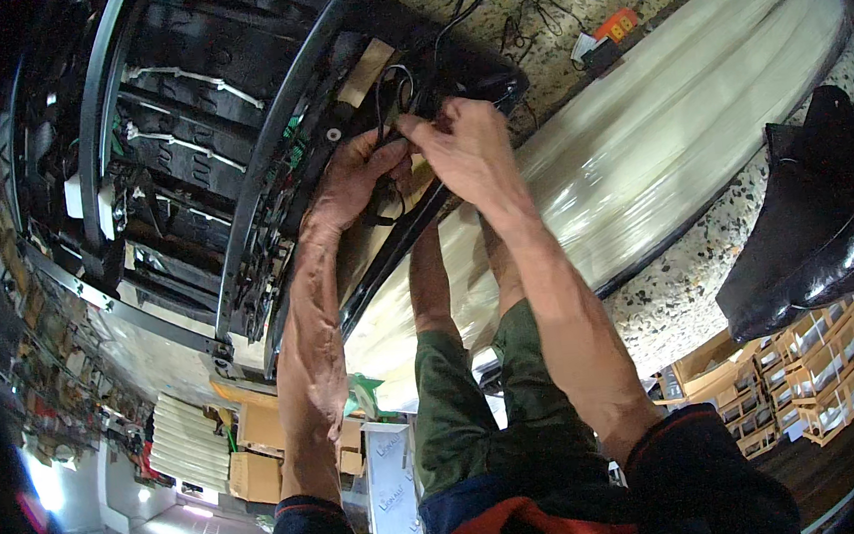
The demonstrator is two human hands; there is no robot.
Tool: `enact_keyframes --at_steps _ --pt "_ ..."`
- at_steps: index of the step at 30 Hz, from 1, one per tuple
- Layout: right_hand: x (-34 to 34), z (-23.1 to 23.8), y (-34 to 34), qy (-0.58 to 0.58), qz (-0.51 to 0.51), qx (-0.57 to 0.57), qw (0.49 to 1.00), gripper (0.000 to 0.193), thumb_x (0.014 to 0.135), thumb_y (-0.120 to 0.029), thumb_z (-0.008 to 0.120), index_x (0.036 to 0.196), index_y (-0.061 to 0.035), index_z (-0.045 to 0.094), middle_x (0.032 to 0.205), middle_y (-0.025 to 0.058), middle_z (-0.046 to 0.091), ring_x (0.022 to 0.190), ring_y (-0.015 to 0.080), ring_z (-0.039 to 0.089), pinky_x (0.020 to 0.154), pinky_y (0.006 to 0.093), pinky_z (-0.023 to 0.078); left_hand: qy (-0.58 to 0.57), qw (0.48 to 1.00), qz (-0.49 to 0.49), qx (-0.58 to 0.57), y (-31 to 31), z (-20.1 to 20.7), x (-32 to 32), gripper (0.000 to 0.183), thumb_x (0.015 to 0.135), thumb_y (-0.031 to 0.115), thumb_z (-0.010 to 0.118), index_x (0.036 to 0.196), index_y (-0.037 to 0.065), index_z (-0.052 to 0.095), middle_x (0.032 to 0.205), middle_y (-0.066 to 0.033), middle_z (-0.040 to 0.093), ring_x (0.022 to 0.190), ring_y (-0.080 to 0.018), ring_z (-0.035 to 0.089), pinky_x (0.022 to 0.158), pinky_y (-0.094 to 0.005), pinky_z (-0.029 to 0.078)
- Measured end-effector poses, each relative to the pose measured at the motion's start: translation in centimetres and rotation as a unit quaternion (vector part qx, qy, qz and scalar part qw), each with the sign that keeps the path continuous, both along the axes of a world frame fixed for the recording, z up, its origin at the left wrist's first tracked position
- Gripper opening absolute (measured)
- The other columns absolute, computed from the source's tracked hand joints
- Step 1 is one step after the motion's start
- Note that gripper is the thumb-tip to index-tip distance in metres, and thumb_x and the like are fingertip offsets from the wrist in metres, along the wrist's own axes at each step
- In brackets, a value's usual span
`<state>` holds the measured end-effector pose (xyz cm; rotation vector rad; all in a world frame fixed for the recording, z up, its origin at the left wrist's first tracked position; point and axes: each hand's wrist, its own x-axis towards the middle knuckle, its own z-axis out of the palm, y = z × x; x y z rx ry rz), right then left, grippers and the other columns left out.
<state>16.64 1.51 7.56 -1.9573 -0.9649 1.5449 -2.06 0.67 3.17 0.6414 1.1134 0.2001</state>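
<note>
A large black metal-framed machine (202,144) lies with its inside exposed, showing crossbars, white cable runs and a green circuit board (295,142). My hands meet over its near right edge. My left hand (348,181) is closed, thumb against fingers, on a thin black cable (388,220) that loops above and below it. Fingers bent inward, my right hand (468,148) pinches at the same spot; what lies between its fingertips is hidden. A tan strip (366,73) sits on the machine just beyond the hands. Along its side runs a glossy black edge bar (396,254).
To the right lies a long plastic-wrapped pale bundle (673,77) on the speckled floor (675,293). An orange device (616,25) with wires is beyond it. A shiny black object (805,227) stands far right, near stacked cartons (826,361). More boxes (256,476) stand lower left.
</note>
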Motion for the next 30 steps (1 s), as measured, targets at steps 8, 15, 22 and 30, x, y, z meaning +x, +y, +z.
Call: enact_keyframes --at_steps 8,15,22,30 --pt "3.4 4.6 -4.9 -0.107 0.019 -0.019 0.994 0.039 0.098 -0.034 0.07 0.11 0.001 0.057 0.076 0.0084 0.06 0.067 0.0179 0.056 0.061 0.0369 0.047 -0.065 0.99 0.093 -0.078 -0.3 0.1 0.1 0.022 0.108 0.023 0.053 0.107 0.002 0.06 0.079 0.0022 0.052 0.075 -0.0108 0.052 0.069 -0.0273 0.045" --pt "5.0 5.6 -6.4 -0.115 0.019 0.014 0.993 0.034 0.104 -0.031 0.06 0.113 0.0026 0.06 0.09 0.0162 0.067 0.077 0.0253 0.064 0.073 0.0404 0.052 -0.08 0.992 0.074 -0.065 -0.2 0.4 0.0 0.022 0.108 0.025 0.054 0.108 0.003 0.059 0.079 0.0026 0.051 0.075 -0.0111 0.052 0.07 -0.0279 0.045" --pt "5.0 6.4 -6.8 -0.041 0.043 -0.071 0.996 0.034 0.107 -0.025 0.056 0.107 0.0054 0.071 0.08 0.0057 0.064 0.071 0.0124 0.053 0.067 0.0305 0.046 -0.062 0.992 0.084 -0.071 -0.4 0.3 0.1 0.023 0.106 0.025 0.058 0.108 0.002 0.062 0.083 0.0006 0.056 0.077 -0.0118 0.055 0.071 -0.0289 0.048" --pt "5.0 4.9 -7.9 0.075 -0.095 -0.073 0.99 0.028 0.105 -0.027 0.062 0.1 -0.0007 0.069 0.069 -0.0029 0.052 0.063 0.0039 0.044 0.055 0.0216 0.035 -0.102 0.991 0.077 -0.05 -0.8 -0.7 -0.1 0.024 0.106 0.025 0.058 0.104 0.001 0.062 0.08 -0.0003 0.057 0.076 -0.0117 0.054 0.071 -0.0287 0.047"
